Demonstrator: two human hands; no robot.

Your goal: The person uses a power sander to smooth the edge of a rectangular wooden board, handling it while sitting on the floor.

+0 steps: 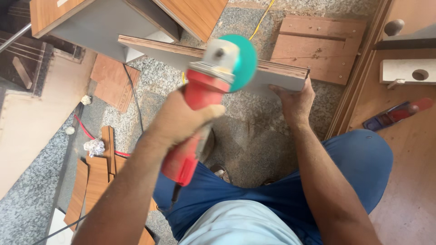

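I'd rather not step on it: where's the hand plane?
Head view, far right: the hand plane lies on the wooden surface, below the white drilled block.

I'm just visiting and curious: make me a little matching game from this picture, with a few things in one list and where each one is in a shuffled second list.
Things:
1. red angle grinder
2. grey board
3. hand plane
4. crumpled foil ball

Places:
A. on the wooden surface at the far right
B. gripped in the left hand
C. on the granite floor at the left, by the wood offcuts
D. end steadied by the right hand

Pairs: 1-B, 2-D, 3-A, 4-C
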